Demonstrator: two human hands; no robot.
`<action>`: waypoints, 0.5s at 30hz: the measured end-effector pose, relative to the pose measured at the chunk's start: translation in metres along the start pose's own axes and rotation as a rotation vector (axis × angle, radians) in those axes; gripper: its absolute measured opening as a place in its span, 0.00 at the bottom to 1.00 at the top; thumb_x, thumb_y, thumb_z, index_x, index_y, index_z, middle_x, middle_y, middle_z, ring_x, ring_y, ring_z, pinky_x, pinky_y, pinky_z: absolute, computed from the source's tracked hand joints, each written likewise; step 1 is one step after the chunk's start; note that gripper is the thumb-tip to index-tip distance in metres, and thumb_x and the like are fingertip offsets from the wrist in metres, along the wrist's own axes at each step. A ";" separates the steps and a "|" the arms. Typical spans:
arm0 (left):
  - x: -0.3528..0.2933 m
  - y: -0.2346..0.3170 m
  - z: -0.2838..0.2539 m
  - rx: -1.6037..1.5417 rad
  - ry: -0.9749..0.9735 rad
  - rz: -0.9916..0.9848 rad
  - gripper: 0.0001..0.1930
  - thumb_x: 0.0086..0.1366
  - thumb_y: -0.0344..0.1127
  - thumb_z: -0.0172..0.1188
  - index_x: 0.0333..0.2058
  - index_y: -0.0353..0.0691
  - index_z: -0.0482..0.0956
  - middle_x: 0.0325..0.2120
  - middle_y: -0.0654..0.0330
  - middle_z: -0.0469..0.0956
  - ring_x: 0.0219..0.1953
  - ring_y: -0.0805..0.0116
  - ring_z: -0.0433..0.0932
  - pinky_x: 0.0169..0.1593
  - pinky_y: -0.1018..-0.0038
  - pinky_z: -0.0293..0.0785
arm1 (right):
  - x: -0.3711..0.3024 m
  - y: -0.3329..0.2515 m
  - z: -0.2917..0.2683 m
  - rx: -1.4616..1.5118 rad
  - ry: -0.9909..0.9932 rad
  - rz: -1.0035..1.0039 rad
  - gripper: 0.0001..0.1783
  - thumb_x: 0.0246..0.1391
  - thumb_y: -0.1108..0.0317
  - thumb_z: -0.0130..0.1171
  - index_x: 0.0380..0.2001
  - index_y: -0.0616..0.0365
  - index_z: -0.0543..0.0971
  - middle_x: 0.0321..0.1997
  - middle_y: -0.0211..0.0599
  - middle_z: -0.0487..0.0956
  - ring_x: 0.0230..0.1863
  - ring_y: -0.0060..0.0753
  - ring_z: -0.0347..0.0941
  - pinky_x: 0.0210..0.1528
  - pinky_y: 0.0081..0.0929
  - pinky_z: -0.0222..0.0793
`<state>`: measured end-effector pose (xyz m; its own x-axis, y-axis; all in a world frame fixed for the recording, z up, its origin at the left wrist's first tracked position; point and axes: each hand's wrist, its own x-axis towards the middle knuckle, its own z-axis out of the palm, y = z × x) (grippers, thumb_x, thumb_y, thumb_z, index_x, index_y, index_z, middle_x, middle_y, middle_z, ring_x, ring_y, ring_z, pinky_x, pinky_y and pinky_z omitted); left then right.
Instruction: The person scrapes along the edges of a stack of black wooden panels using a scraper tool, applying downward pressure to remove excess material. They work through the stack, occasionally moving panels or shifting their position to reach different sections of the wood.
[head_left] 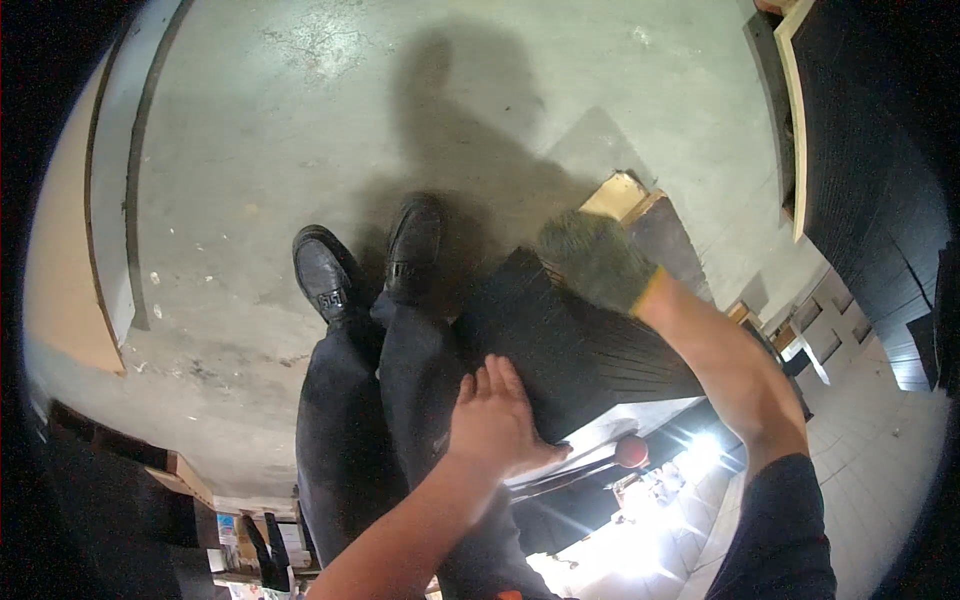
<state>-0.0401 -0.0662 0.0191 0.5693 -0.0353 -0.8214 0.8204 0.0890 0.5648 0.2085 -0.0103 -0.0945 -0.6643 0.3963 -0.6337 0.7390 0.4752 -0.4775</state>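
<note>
A black wood-grained panel (540, 330) stands tilted beside my right leg, with fine grain lines on the part under my right forearm. My bare left hand (495, 420) lies on its near edge next to my thigh, fingers stretched out and thumb spread to the right. On my right hand (597, 262) is a dark grey-green work glove with a yellow cuff. It rests at the panel's far corner. Its fingers are blurred and curve out of sight, so what they grip, if anything, is hidden. Just beyond the glove show pale bare-wood pieces (620, 197).
Black shoes (325, 270) stand on the worn grey concrete floor (250, 130). A large black panel with a pale wood edge (797, 130) rises at the right. A light board (75, 230) leans at the left. Below right are a reddish round knob (631, 452) and a glaring lamp (703, 457).
</note>
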 end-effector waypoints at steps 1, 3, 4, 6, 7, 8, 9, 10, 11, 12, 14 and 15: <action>0.001 0.000 0.000 -0.008 0.000 0.006 0.70 0.46 0.80 0.57 0.65 0.15 0.46 0.66 0.30 0.53 0.70 0.43 0.56 0.72 0.60 0.50 | 0.017 0.012 0.016 -0.164 0.063 -0.036 0.23 0.52 0.68 0.56 0.53 0.53 0.77 0.52 0.38 0.79 0.54 0.40 0.74 0.53 0.38 0.72; 0.001 0.000 0.000 0.013 -0.014 0.010 0.70 0.47 0.79 0.58 0.65 0.15 0.45 0.67 0.30 0.52 0.70 0.43 0.55 0.72 0.61 0.50 | 0.037 0.028 0.033 -0.154 0.010 -0.039 0.22 0.52 0.66 0.56 0.52 0.53 0.78 0.52 0.38 0.79 0.54 0.41 0.74 0.54 0.38 0.71; 0.001 0.001 0.000 0.011 -0.014 0.005 0.69 0.47 0.78 0.58 0.65 0.15 0.45 0.67 0.30 0.52 0.70 0.42 0.55 0.72 0.61 0.50 | 0.039 0.032 0.035 -0.168 0.065 -0.042 0.22 0.52 0.66 0.56 0.52 0.54 0.78 0.52 0.38 0.79 0.55 0.42 0.74 0.55 0.37 0.70; 0.001 0.001 -0.002 0.001 -0.031 0.000 0.69 0.47 0.77 0.58 0.66 0.15 0.44 0.67 0.30 0.52 0.70 0.42 0.55 0.72 0.62 0.50 | 0.033 0.034 0.031 -0.113 0.075 -0.045 0.21 0.53 0.64 0.56 0.51 0.53 0.78 0.53 0.39 0.79 0.55 0.42 0.74 0.57 0.37 0.69; 0.001 0.002 -0.003 0.017 -0.032 0.000 0.69 0.47 0.77 0.58 0.66 0.15 0.44 0.67 0.30 0.52 0.70 0.42 0.56 0.72 0.62 0.50 | 0.030 0.034 0.030 -0.095 0.063 -0.031 0.21 0.53 0.64 0.55 0.51 0.53 0.78 0.53 0.40 0.79 0.54 0.42 0.75 0.56 0.37 0.69; 0.000 0.002 -0.005 0.001 -0.043 0.000 0.69 0.47 0.77 0.58 0.66 0.15 0.44 0.67 0.30 0.52 0.70 0.42 0.56 0.72 0.62 0.50 | 0.027 0.034 0.031 -0.078 0.052 -0.017 0.21 0.53 0.64 0.55 0.51 0.53 0.78 0.53 0.40 0.79 0.54 0.42 0.75 0.56 0.38 0.70; 0.000 0.002 -0.006 -0.004 -0.040 -0.001 0.69 0.47 0.77 0.58 0.66 0.15 0.44 0.67 0.30 0.52 0.70 0.42 0.56 0.72 0.62 0.50 | 0.027 0.034 0.034 -0.062 0.007 0.000 0.20 0.53 0.64 0.55 0.50 0.53 0.79 0.52 0.40 0.79 0.53 0.42 0.75 0.55 0.38 0.70; 0.000 0.002 -0.007 -0.009 -0.040 -0.003 0.69 0.47 0.77 0.59 0.66 0.15 0.43 0.67 0.30 0.52 0.70 0.42 0.56 0.72 0.62 0.50 | 0.030 0.034 0.039 -0.044 -0.039 0.018 0.20 0.52 0.64 0.55 0.50 0.53 0.79 0.52 0.41 0.79 0.52 0.42 0.76 0.54 0.38 0.71; 0.000 0.002 -0.008 -0.012 -0.043 -0.002 0.69 0.47 0.77 0.59 0.66 0.15 0.43 0.67 0.30 0.52 0.70 0.42 0.56 0.72 0.62 0.50 | 0.034 0.034 0.043 -0.026 -0.085 0.034 0.20 0.52 0.64 0.55 0.49 0.52 0.79 0.52 0.41 0.79 0.52 0.42 0.76 0.53 0.38 0.72; 0.000 0.003 -0.008 -0.015 -0.046 -0.003 0.69 0.47 0.77 0.59 0.66 0.15 0.43 0.66 0.30 0.52 0.69 0.42 0.56 0.72 0.62 0.50 | 0.040 0.033 0.047 -0.058 -0.101 0.022 0.19 0.52 0.64 0.55 0.48 0.52 0.79 0.50 0.41 0.80 0.50 0.43 0.77 0.51 0.38 0.72; -0.001 0.002 -0.007 -0.012 -0.040 -0.007 0.69 0.47 0.76 0.60 0.66 0.15 0.44 0.66 0.30 0.53 0.69 0.42 0.57 0.72 0.62 0.51 | 0.046 0.025 0.041 -0.126 -0.049 -0.027 0.17 0.52 0.65 0.55 0.46 0.51 0.80 0.47 0.41 0.80 0.45 0.44 0.78 0.47 0.38 0.74; -0.001 0.002 -0.006 -0.008 -0.031 -0.008 0.69 0.47 0.76 0.60 0.66 0.15 0.44 0.66 0.29 0.53 0.69 0.42 0.57 0.72 0.62 0.52 | 0.044 0.016 0.029 -0.044 -0.104 -0.017 0.16 0.52 0.65 0.55 0.44 0.51 0.80 0.45 0.41 0.81 0.44 0.45 0.79 0.45 0.39 0.74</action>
<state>-0.0389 -0.0601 0.0207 0.5639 -0.0664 -0.8232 0.8248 0.0963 0.5572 0.1945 -0.0086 -0.1476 -0.6601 0.3053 -0.6864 0.7203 0.5164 -0.4631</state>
